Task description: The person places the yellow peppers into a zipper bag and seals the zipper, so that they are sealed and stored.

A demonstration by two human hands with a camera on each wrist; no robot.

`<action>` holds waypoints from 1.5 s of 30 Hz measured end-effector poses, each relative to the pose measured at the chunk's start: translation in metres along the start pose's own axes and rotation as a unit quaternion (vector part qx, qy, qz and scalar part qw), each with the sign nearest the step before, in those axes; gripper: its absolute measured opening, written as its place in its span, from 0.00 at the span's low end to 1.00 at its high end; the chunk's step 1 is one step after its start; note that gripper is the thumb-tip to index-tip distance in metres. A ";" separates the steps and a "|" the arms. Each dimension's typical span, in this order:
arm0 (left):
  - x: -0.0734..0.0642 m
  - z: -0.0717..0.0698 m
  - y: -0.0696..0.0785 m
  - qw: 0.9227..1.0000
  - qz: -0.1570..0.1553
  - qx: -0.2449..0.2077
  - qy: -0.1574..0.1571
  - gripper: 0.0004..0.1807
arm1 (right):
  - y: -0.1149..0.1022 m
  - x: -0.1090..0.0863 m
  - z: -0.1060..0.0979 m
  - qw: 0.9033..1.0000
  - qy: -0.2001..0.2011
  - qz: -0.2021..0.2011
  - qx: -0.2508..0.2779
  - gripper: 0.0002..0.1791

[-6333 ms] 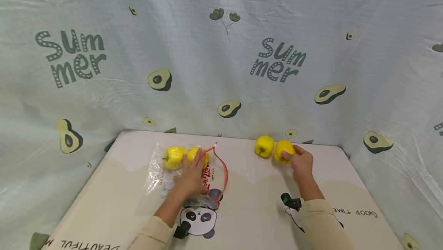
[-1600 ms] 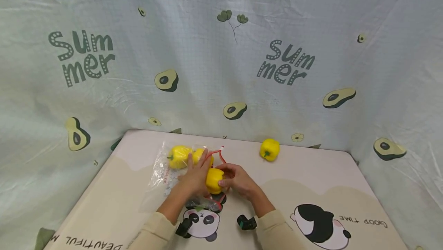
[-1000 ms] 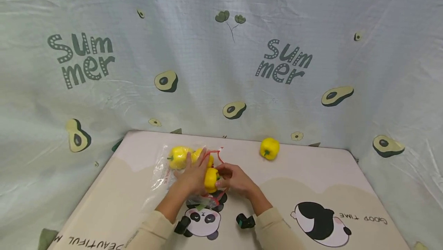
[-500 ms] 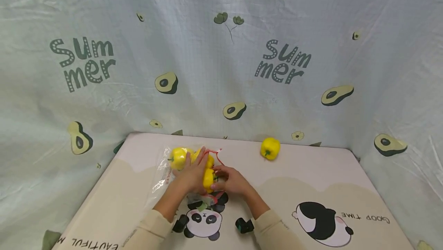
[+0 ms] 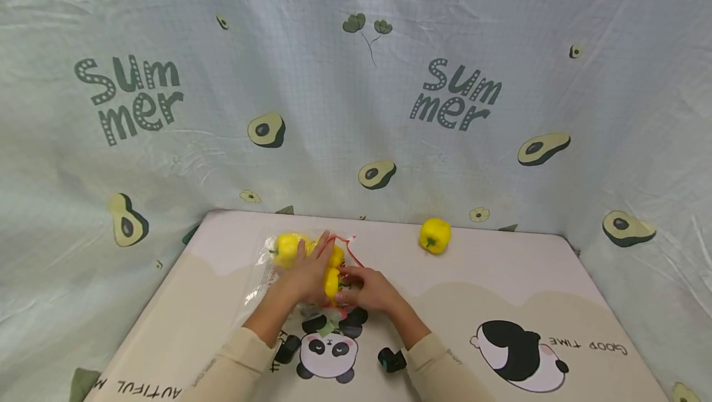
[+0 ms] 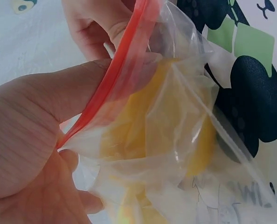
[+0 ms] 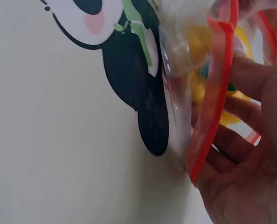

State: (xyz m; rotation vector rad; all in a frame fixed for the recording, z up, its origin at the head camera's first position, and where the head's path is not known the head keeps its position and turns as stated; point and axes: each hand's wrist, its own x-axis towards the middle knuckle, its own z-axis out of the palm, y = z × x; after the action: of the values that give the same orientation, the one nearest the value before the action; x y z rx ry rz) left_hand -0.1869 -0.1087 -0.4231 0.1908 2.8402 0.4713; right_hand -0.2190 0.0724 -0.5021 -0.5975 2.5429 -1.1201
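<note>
A clear zip bag [image 5: 257, 284] with a red-edged mouth lies on the table, holding two yellow bell peppers, one at the left [image 5: 286, 250] and one at the back [image 5: 337, 257], partly covered by fingers. My left hand [image 5: 303, 279] lies over the bag and grips its mouth, the thumb [image 6: 68, 88] at the red strip [image 6: 111, 86]. My right hand [image 5: 371, 290] reaches into the mouth and holds a third yellow bell pepper [image 5: 331, 284] by its green-stemmed end. In the right wrist view, the red rim [image 7: 218, 93] crosses in front of my right fingers.
One more yellow bell pepper [image 5: 435, 235] sits at the table's back edge, right of the bag. The table cover [image 5: 456, 328] bears printed pandas and lettering. A patterned curtain [image 5: 311, 80] hangs behind and at both sides.
My right hand has brought the pepper from the back right to the bag. Over the last second it has moved left, further into the mouth. My left hand has stayed on the bag.
</note>
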 end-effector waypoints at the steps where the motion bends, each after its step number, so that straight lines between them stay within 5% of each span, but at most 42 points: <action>1: 0.000 -0.001 0.000 1.000 -0.003 0.002 -0.001 0.69 | -0.001 0.001 0.001 1.000 0.002 -0.004 -0.006 0.35; 22: 0.003 -0.006 0.003 1.000 0.000 -0.011 -0.014 0.68 | -0.016 0.001 0.007 0.998 0.031 -0.011 -0.048 0.33; 30: 0.000 0.000 -0.003 1.000 0.000 -0.011 -0.009 0.68 | -0.010 -0.006 0.009 0.997 0.065 0.025 0.028 0.30; 37: 0.003 0.007 -0.002 1.000 0.001 -0.027 -0.002 0.68 | -0.005 -0.016 -0.008 0.971 0.189 0.046 0.141 0.20; 45: 0.005 0.009 0.000 1.000 -0.009 -0.025 -0.007 0.69 | 0.009 -0.017 -0.034 0.934 0.307 0.042 0.177 0.24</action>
State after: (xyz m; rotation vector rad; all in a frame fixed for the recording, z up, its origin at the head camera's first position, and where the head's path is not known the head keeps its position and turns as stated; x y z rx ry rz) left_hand -0.1892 -0.1057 -0.4322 0.1585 2.8118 0.5338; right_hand -0.2208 0.1076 -0.4849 -0.0349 2.6869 -1.9142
